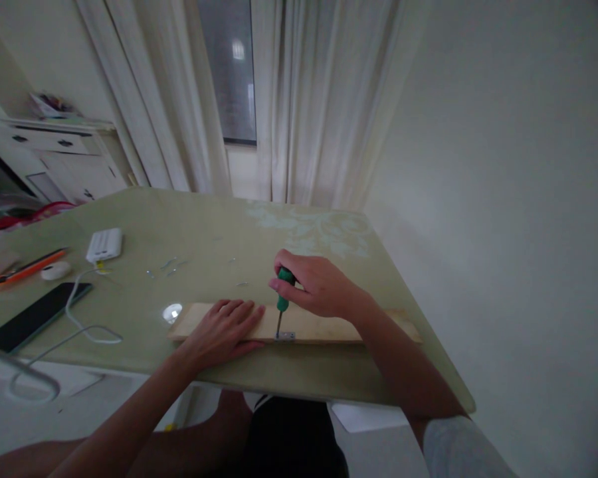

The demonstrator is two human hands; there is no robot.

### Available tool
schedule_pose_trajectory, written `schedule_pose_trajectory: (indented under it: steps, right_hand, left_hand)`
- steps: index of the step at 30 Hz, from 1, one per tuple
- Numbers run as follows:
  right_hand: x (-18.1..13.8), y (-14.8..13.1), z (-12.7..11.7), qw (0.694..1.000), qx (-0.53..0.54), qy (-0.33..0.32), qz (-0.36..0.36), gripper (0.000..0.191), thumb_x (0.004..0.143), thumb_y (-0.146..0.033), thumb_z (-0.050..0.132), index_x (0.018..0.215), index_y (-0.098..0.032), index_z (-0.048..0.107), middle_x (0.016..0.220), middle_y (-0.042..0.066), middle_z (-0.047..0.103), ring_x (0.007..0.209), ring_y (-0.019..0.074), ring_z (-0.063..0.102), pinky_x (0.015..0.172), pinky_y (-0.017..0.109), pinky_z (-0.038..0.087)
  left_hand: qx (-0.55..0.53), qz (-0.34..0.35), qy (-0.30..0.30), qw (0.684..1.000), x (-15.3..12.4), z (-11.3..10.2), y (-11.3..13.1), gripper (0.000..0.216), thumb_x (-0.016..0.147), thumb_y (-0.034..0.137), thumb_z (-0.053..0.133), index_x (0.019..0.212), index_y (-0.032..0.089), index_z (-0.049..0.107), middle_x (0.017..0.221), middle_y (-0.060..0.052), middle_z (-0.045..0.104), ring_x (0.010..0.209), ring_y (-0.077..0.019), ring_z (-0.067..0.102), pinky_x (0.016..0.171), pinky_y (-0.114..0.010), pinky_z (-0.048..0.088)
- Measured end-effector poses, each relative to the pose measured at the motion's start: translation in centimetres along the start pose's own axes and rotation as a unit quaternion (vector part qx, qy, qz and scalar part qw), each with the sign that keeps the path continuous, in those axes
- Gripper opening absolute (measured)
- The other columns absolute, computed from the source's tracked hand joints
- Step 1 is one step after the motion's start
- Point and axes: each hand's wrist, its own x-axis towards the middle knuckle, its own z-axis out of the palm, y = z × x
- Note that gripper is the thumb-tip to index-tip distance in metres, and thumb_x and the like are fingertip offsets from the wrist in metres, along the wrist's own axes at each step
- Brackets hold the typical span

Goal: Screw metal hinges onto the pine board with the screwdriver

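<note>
A pale wooden board [323, 326] lies along the near edge of the table. My left hand [228, 328] rests on the board's left part, fingers stretched out over its top. In my right hand [316, 282] is a screwdriver [282, 303] with a green handle, gripped from above. Its shaft points down, slightly tilted, and the tip meets a small metal hinge or bracket [286, 336] at the board's near edge. Whether a screw sits under the tip is too small to tell.
Several small screws [172, 265] lie scattered on the table [204, 232] beyond the board. To the left are a phone [34, 315], a white power bank [104, 245] with a cable [70, 309], and an orange cutter [27, 267]. A wall [503, 199] stands at the right.
</note>
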Motion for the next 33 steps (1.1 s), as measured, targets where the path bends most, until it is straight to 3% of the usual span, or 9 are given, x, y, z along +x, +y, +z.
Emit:
schedule_pose_trajectory:
  steps: [4, 7, 10, 15, 20, 22, 26, 31, 33]
  right_hand:
    - [0.0, -0.1, 0.1, 0.991, -0.093, 0.019, 0.091, 0.034, 0.107, -0.054, 0.053, 0.095, -0.023, 0.058, 0.067, 0.000, 0.062, 0.060, 0.0162, 0.051, 0.061, 0.029, 0.026]
    - [-0.2, -0.4, -0.7, 0.998, -0.023, -0.057, 0.029, 0.022, 0.112, -0.039, 0.045, 0.109, -0.022, 0.057, 0.092, 0.004, 0.073, 0.079, 0.0169, 0.061, 0.071, 0.028, 0.036]
    - [-0.2, -0.7, -1.2, 0.997, -0.008, -0.073, 0.003, 0.020, 0.112, -0.034, 0.042, 0.122, -0.022, 0.055, 0.116, 0.008, 0.074, 0.096, 0.0181, 0.065, 0.081, 0.028, 0.041]
    - [0.1, -0.5, -0.4, 0.980, -0.147, -0.041, 0.130, 0.039, 0.106, -0.059, 0.051, 0.113, -0.022, 0.059, 0.085, 0.005, 0.073, 0.075, 0.0209, 0.063, 0.068, 0.030, 0.033]
    - [0.1, -0.7, -0.6, 0.995, 0.009, -0.086, -0.047, 0.020, 0.109, -0.036, 0.048, 0.122, -0.022, 0.056, 0.114, 0.007, 0.073, 0.096, 0.0177, 0.064, 0.083, 0.028, 0.041]
    - [0.1, -0.7, -0.7, 0.997, -0.005, -0.072, -0.031, 0.023, 0.108, -0.038, 0.050, 0.123, -0.022, 0.057, 0.114, 0.007, 0.073, 0.096, 0.0184, 0.064, 0.081, 0.029, 0.040]
    - [0.1, -0.5, -0.7, 0.989, -0.112, -0.025, 0.094, 0.038, 0.108, -0.055, 0.048, 0.099, -0.021, 0.063, 0.080, 0.002, 0.070, 0.072, 0.0181, 0.058, 0.068, 0.030, 0.032]
    - [0.0, -0.5, -1.1, 0.996, 0.008, -0.075, -0.053, 0.024, 0.111, -0.036, 0.043, 0.117, -0.020, 0.061, 0.111, 0.008, 0.074, 0.096, 0.0175, 0.064, 0.084, 0.028, 0.041]
    - [0.0, -0.6, -1.0, 0.997, 0.000, -0.066, -0.036, 0.025, 0.111, -0.038, 0.044, 0.120, -0.020, 0.060, 0.112, 0.008, 0.074, 0.097, 0.0179, 0.064, 0.083, 0.028, 0.041]
  left_hand:
    - [0.007, 0.001, 0.002, 1.000, 0.1, 0.0, 0.1, 0.059, 0.105, 0.061, 0.053, 0.144, 0.019, 0.062, 0.134, -0.018, 0.071, 0.115, -0.0349, 0.068, 0.097, -0.049, 0.051]
    - [0.009, 0.002, 0.005, 1.000, 0.1, 0.1, 0.2, 0.060, 0.105, 0.061, 0.053, 0.145, 0.018, 0.061, 0.133, -0.018, 0.071, 0.115, -0.0350, 0.068, 0.097, -0.049, 0.050]
    - [0.006, 0.003, 0.014, 1.000, 0.1, 0.1, 0.1, 0.059, 0.105, 0.061, 0.054, 0.145, 0.019, 0.062, 0.132, -0.017, 0.072, 0.115, -0.0341, 0.068, 0.097, -0.047, 0.050]
    - [-0.008, -0.007, 0.017, 1.000, 0.1, -0.1, 0.2, 0.057, 0.105, 0.060, 0.054, 0.146, 0.021, 0.062, 0.133, -0.017, 0.071, 0.116, -0.0333, 0.067, 0.099, -0.047, 0.050]
    - [0.004, 0.003, 0.016, 1.000, 0.1, -0.1, 0.1, 0.058, 0.106, 0.061, 0.051, 0.144, 0.020, 0.062, 0.133, -0.017, 0.071, 0.114, -0.0337, 0.068, 0.097, -0.047, 0.050]
    - [0.003, 0.005, 0.018, 1.000, 0.2, -0.1, 0.1, 0.058, 0.106, 0.062, 0.051, 0.144, 0.020, 0.062, 0.133, -0.017, 0.071, 0.114, -0.0333, 0.068, 0.096, -0.047, 0.050]
    - [0.010, 0.007, 0.017, 1.000, 0.2, -0.1, 0.0, 0.059, 0.106, 0.062, 0.050, 0.144, 0.019, 0.062, 0.132, -0.017, 0.072, 0.113, -0.0331, 0.068, 0.095, -0.046, 0.050]
    - [0.017, 0.013, 0.024, 0.999, 0.1, 0.0, 0.0, 0.059, 0.106, 0.062, 0.049, 0.144, 0.019, 0.062, 0.131, -0.017, 0.072, 0.112, -0.0330, 0.068, 0.094, -0.046, 0.050]
    - [0.019, 0.015, 0.029, 0.999, 0.1, 0.0, 0.0, 0.059, 0.106, 0.062, 0.049, 0.143, 0.018, 0.062, 0.131, -0.017, 0.072, 0.112, -0.0336, 0.068, 0.094, -0.047, 0.051]
